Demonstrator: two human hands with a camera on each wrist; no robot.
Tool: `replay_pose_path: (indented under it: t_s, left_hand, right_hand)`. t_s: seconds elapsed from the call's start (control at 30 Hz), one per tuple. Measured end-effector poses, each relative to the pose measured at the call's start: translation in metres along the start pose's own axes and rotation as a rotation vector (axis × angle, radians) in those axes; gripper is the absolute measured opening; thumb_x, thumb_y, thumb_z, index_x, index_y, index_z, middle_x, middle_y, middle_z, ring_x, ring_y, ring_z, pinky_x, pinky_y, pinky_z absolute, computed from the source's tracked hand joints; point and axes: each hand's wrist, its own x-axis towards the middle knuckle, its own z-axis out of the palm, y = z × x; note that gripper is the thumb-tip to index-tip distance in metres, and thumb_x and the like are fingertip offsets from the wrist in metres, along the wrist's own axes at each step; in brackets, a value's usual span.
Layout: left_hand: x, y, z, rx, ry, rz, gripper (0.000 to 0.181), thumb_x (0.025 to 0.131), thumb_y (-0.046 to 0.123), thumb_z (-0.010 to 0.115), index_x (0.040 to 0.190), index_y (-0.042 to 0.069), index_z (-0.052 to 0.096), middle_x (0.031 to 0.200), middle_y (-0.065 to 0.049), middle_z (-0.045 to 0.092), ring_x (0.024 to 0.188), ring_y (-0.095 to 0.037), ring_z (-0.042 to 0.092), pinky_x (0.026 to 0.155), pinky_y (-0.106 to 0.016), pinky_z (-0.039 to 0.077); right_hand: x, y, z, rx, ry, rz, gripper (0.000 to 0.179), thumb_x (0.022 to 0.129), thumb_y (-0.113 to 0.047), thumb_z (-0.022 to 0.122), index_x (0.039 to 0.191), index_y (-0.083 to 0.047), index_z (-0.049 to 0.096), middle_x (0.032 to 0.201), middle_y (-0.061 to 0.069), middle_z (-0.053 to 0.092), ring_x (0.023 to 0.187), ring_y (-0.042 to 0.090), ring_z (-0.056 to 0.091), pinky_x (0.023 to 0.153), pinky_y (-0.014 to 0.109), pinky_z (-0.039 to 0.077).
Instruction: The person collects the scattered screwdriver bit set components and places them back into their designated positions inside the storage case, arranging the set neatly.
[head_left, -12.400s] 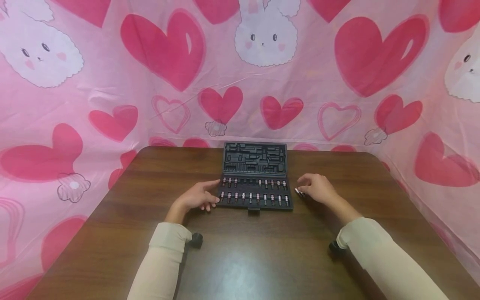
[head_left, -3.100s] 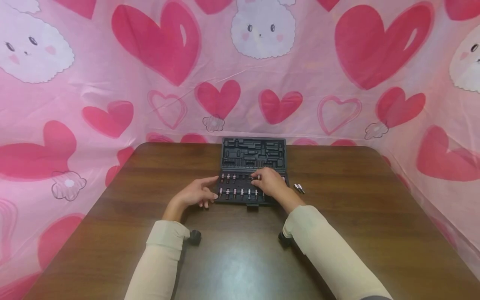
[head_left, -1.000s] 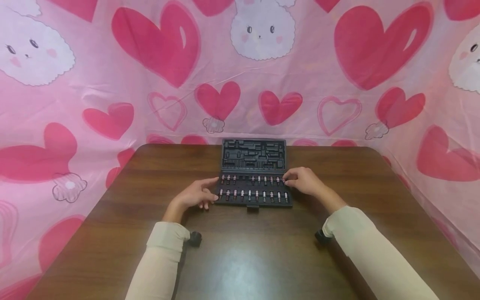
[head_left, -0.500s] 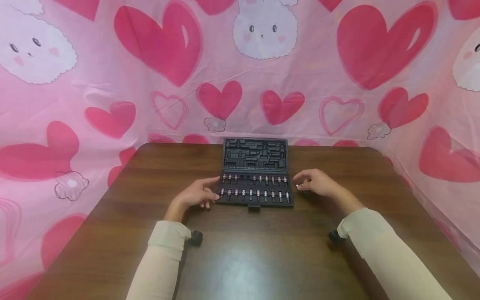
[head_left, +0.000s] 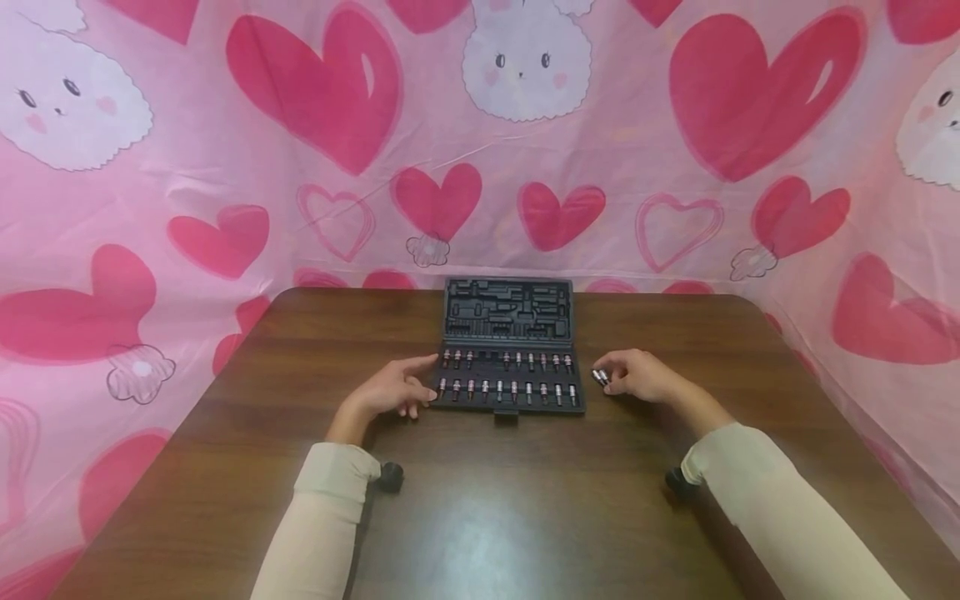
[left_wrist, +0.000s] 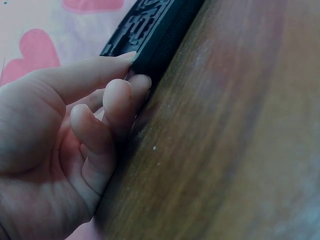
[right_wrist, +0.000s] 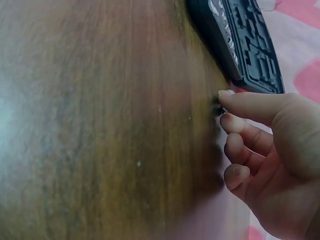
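Observation:
A black bit socket case (head_left: 507,373) lies opened on the table, lid leaning up at the back. Two rows of metal bit sockets stand in it; the back row has a gap left of the middle. My left hand (head_left: 390,389) rests at the case's left side, index finger and thumb straight against its edge. In the left wrist view the thumb (left_wrist: 95,75) lies on the case corner, other fingers loosely curled below. Right of the case, my right hand (head_left: 639,376) has thumb and index finger around two bit sockets (head_left: 600,377) on the table, pinching at them. The fingertips partly hide them.
A brown wooden table (head_left: 480,500) carries everything. Behind and at both sides hangs a pink cloth (head_left: 480,142) with hearts and rabbits. Dark wrist cameras (head_left: 391,477) sit under both cuffs. The case's front latch (head_left: 506,418) sticks out toward me.
The right hand has left the case's right edge and come down at the bit sockets on the table. Compared with much earlier, the back row holds one more bit socket. Left hand stays put.

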Motion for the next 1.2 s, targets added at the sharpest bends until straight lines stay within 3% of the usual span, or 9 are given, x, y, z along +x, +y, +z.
replay_pose_path:
  t_s: [0.53, 0.93, 1.2]
  left_hand:
    - [-0.002, 0.003, 0.000, 0.014, -0.001, -0.009, 0.071, 0.087, 0.009, 0.071, 0.150, 0.006, 0.037, 0.073, -0.012, 0.067, 0.049, -0.017, 0.056, 0.046, -0.028, 0.045]
    - [-0.003, 0.003, 0.000, 0.009, 0.005, -0.016, 0.072, 0.087, 0.010, 0.071, 0.150, 0.007, 0.037, 0.074, -0.011, 0.067, 0.049, -0.017, 0.056, 0.047, -0.028, 0.046]
    - [-0.002, 0.001, 0.000, 0.002, 0.002, -0.011, 0.073, 0.086, 0.010, 0.072, 0.150, 0.007, 0.037, 0.074, -0.012, 0.067, 0.049, -0.017, 0.056, 0.046, -0.028, 0.046]
  right_hand:
    - [-0.008, 0.010, 0.000, -0.024, 0.070, 0.044, 0.028, 0.085, -0.006, 0.072, 0.113, -0.004, 0.067, 0.076, 0.003, 0.058, 0.068, 0.020, 0.050, 0.059, 0.033, 0.042]
    - [-0.016, 0.016, -0.002, -0.050, 0.137, -0.008, 0.019, 0.083, -0.003, 0.071, 0.101, -0.004, 0.066, 0.073, 0.001, 0.058, 0.066, 0.019, 0.052, 0.059, 0.034, 0.043]
    - [-0.023, 0.016, 0.003, -0.097, 0.234, -0.077, 0.019, 0.081, 0.000, 0.073, 0.096, -0.006, 0.063, 0.072, -0.001, 0.056, 0.065, 0.017, 0.050, 0.058, 0.033, 0.042]
